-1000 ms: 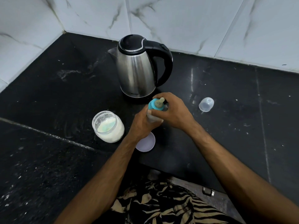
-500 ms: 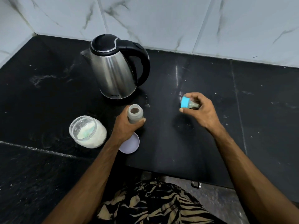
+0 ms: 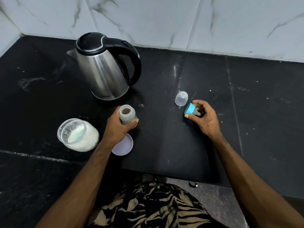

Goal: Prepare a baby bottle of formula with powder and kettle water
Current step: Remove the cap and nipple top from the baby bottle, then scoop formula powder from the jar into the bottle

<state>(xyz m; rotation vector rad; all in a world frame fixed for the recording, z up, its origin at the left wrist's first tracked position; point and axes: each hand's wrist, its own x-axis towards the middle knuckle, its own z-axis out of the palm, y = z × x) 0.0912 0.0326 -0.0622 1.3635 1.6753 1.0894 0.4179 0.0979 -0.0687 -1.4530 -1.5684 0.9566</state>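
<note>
My left hand grips the small grey baby bottle, which stands upright and uncapped on the black counter. My right hand holds the bottle's blue screw ring with its teat, tipped on its side just above the counter, right of the bottle. The steel kettle with black lid and handle stands behind the bottle. An open glass jar of white formula powder sits left of my left hand.
A clear dome-shaped bottle cap lies beside my right hand. The jar's lilac lid lies under my left wrist. White marbled tiles back the counter, whose front edge is close to me.
My right hand has taken the blue teat ring off the bottle and carried it to the right. The left hand still holds the bottle in place.
</note>
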